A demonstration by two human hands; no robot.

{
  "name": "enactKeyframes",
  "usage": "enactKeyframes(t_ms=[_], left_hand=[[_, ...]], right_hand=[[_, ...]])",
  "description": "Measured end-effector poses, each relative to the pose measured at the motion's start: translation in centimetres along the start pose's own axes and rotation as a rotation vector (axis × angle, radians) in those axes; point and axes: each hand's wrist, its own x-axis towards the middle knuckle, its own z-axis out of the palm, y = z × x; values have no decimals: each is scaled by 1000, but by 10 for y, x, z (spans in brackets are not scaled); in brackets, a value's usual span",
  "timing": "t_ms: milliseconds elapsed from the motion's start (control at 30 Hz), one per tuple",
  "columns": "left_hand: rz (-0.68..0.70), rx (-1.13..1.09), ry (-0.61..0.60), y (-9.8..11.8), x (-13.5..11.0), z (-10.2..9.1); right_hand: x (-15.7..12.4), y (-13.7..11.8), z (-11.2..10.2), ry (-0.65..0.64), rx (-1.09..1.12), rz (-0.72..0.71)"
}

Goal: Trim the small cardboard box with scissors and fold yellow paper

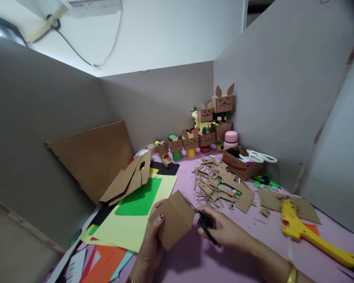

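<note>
My left hand (152,239) is closed on a folded brown cardboard piece (174,220), thumb on its near face, held just above the pink table (253,243). My right hand (221,230) is closed round black-handled scissors (205,225), whose blades reach the cardboard's right edge. Coloured paper sheets lie to the left: a pale yellow sheet (129,228) with a green sheet (140,198) on top.
Cardboard scraps (221,186) litter the middle. A yellow glue gun (309,236) lies at right. An open box (242,165) holds white scissors (261,157). Cardboard animal figures (206,125) and a pink bottle (231,139) stand in the back corner. Cardboard sheets (94,157) lean left. Grey partitions enclose the table.
</note>
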Motion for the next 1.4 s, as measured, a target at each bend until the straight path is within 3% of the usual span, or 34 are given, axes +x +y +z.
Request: enactKeyframes(t_ms=[467,733,1400], left_hand=[[-75,-39,127,-7,4,-8],[-54,-55,149,-3,2,-4],[-74,-112,172,-7,1,1]], right_hand=[[-1,-5,1,-94,-115,-19],[-2,-9,0,-64,-278,-57],[-6,-15,2,-46,-217,-61]])
